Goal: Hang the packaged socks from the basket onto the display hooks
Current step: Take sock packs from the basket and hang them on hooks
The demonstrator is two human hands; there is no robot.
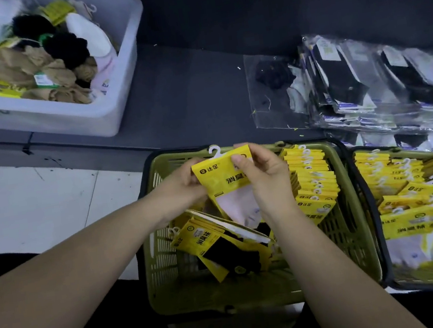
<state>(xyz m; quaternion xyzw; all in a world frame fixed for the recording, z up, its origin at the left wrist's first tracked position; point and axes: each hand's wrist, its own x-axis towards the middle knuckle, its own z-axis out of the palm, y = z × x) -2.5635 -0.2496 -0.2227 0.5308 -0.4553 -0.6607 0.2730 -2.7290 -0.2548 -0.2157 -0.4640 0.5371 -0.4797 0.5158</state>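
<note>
Both hands hold one yellow sock package [220,171] with a white plastic hook at its top, upright above the olive green basket [357,227]. My left hand [182,188] grips its left edge. My right hand [264,179] pinches its upper right corner, thumb on the front. Pale socks show through the package's clear lower window. Below it in the basket lie loose yellow packages with black socks [221,246], and a row of yellow packages [312,178] stands along the right side. No display hooks are in view.
A second basket [420,277] at the right holds more yellow packages. Clear-wrapped dark socks [365,81] are piled on the dark surface behind. A white bin [119,74] of loose socks sits at the upper left. White floor lies at the left.
</note>
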